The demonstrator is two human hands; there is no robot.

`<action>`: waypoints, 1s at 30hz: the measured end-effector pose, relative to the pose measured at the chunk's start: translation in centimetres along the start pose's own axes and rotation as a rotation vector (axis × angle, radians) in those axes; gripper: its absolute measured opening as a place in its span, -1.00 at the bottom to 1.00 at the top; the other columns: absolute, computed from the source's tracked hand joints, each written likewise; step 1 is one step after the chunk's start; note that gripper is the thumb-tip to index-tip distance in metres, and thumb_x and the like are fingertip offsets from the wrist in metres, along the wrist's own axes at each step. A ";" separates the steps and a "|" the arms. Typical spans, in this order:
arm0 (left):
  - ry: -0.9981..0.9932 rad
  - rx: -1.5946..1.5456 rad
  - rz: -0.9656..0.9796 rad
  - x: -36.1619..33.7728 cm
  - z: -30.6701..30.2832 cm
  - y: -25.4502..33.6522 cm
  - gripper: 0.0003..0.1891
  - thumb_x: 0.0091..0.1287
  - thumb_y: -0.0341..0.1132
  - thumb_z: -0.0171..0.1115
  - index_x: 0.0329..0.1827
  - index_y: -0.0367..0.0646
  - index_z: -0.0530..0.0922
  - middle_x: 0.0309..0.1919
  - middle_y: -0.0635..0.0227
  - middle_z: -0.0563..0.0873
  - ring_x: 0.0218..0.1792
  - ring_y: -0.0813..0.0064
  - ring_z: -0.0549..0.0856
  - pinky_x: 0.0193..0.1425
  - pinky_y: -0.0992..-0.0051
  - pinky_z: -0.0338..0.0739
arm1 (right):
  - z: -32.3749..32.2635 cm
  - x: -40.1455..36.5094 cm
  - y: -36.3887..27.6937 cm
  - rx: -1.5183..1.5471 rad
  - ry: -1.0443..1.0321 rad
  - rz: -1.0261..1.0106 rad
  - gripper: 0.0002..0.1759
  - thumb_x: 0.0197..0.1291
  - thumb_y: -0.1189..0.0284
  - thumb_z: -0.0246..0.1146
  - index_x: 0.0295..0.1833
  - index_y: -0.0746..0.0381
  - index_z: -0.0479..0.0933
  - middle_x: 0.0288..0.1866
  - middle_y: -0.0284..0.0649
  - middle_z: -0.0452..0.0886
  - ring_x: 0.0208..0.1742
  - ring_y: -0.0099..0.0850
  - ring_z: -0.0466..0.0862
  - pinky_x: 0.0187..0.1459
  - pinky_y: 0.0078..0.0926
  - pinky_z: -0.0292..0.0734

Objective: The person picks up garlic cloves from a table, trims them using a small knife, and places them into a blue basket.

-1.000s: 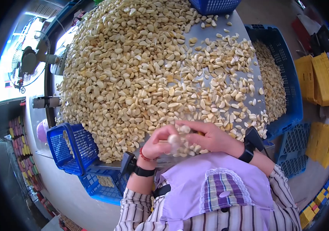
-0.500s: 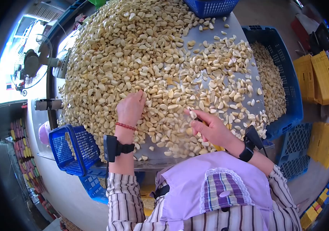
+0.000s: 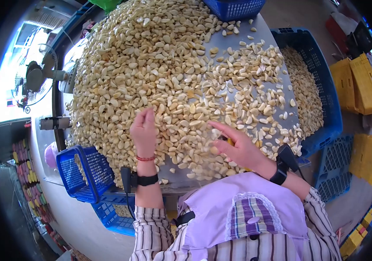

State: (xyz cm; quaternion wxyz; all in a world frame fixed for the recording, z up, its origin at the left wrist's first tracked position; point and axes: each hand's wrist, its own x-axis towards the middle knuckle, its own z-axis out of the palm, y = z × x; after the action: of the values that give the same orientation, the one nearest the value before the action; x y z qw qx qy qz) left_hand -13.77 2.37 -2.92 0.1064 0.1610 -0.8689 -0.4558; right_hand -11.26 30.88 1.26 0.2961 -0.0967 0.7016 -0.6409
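Note:
Peeled garlic cloves (image 3: 138,65) lie in a deep heap over the metal table (image 3: 220,41), thinning toward the right. My left hand (image 3: 143,129), with a red bracelet at the wrist, is over the near side of the heap, its fingers curled together. What they hold, if anything, is hidden. My right hand (image 3: 241,150) is to the right, low over scattered cloves. Its index finger points left and the thumb is bent beneath it. A small yellow-handled tool (image 3: 224,138) is in its grip, mostly covered by the palm, with a dark part showing between thumb and finger.
A large blue crate (image 3: 331,108) full of cloves stands along the table's right side. Blue baskets (image 3: 77,174) sit at the near left corner, another basket (image 3: 238,9) at the far edge. Yellow crates (image 3: 364,87) are at the right, a fan (image 3: 35,78) at the left.
My left hand has turned upright and moved slightly nearer to me, its fingertips lifted from the cloves. My right hand stays about in place, with index finger and thumb a little farther apart.

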 end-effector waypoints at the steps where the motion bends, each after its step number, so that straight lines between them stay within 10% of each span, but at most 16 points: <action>1: 0.126 0.061 0.010 0.6 -0.7 -0.4 -0.76 0.33 -0.29 0.24 -0.08 -0.28 0.65 -0.34 0.33 0.72 -0.33 0.57 0.62 -0.19 0.56 0.50 | -0.3 -0.1 -0.4 0.087 -0.022 0.112 -0.39 0.32 0.20 0.18 0.42 0.18 0.26 0.18 -0.19 0.56 -0.29 -0.64 0.56 -0.28 -0.64 0.49; 5: -0.032 0.793 -0.014 4.9 -1.6 -1.1 -0.62 0.26 -0.06 0.22 -0.02 -0.14 0.64 -0.11 0.19 0.72 -0.12 0.14 0.68 -0.03 0.26 0.54 | 0.3 0.2 0.2 0.148 -0.019 0.163 -0.41 0.33 0.20 0.17 0.41 0.16 0.28 0.18 -0.17 0.55 -0.36 -0.64 0.56 -0.33 -0.63 0.48; 10: -0.196 0.930 0.080 6.0 -1.2 0.2 -0.66 0.28 -0.14 0.21 0.02 -0.13 0.63 -0.14 0.18 0.72 -0.14 0.26 0.70 -0.03 0.35 0.55 | 0.1 0.0 0.0 0.068 -0.037 0.070 -0.39 0.33 0.19 0.18 0.41 0.18 0.27 0.28 -0.10 0.48 -0.35 -0.61 0.58 -0.29 -0.61 0.50; 16: -0.478 -0.533 -0.414 0.1 -1.3 2.8 -0.72 0.37 -0.35 0.10 0.04 -0.27 0.62 -0.39 0.53 0.65 -0.53 0.81 0.46 -0.50 0.75 0.30 | -0.2 -0.3 0.2 0.047 0.021 0.078 -0.35 0.32 0.19 0.19 0.43 0.21 0.23 0.33 -0.02 0.42 -0.13 -0.43 0.62 0.04 -0.47 0.50; 21: -0.608 -0.491 -0.445 -6.1 1.1 6.0 -0.72 0.35 -0.38 0.14 0.08 -0.24 0.60 -0.40 0.62 0.64 -0.56 0.88 0.37 -0.55 0.78 0.20 | 0.4 -0.1 -1.6 -0.043 -0.150 0.077 -0.27 0.30 0.24 0.21 0.48 0.24 0.11 0.36 0.00 0.39 0.24 -0.39 0.50 0.26 -0.38 0.36; 26: -0.796 -1.464 -0.308 -7.9 0.9 1.5 -0.78 0.35 -0.26 0.10 -0.04 -0.17 0.47 -0.57 0.48 0.53 -0.71 0.75 0.36 -0.69 0.70 0.17 | 0.5 -0.1 0.7 0.009 0.002 -0.162 -0.27 0.29 0.26 0.23 0.49 0.20 0.13 0.17 -0.10 0.55 -0.17 -0.51 0.59 0.00 -0.47 0.51; 27: -0.612 -1.476 -0.344 -7.5 0.3 2.5 -0.69 0.40 -0.05 0.08 -0.38 -0.05 0.32 -0.69 0.48 0.46 -0.76 0.67 0.35 -0.69 0.67 0.22 | 0.1 -0.3 0.1 0.097 -0.014 -0.007 -0.28 0.29 0.25 0.23 0.48 0.20 0.14 0.00 -0.18 0.58 -0.26 -0.57 0.58 -0.12 -0.53 0.51; 30: -0.074 -0.833 -0.312 -4.2 -2.7 0.0 -0.81 0.46 -0.22 0.00 -0.32 -0.06 0.45 -0.65 0.46 0.51 -0.72 0.63 0.41 -0.66 0.65 0.26 | 0.0 -0.4 -0.1 0.173 0.003 0.084 -0.32 0.31 0.23 0.22 0.46 0.19 0.19 -0.40 -0.41 0.52 -0.42 -0.74 0.52 -0.43 -0.72 0.43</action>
State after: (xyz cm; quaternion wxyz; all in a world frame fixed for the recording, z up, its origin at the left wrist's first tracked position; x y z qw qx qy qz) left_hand -8.98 1.94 -1.56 0.0607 0.2172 -0.5799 -0.7829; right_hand -10.98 31.09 1.47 0.3289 -0.0401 0.6476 -0.6862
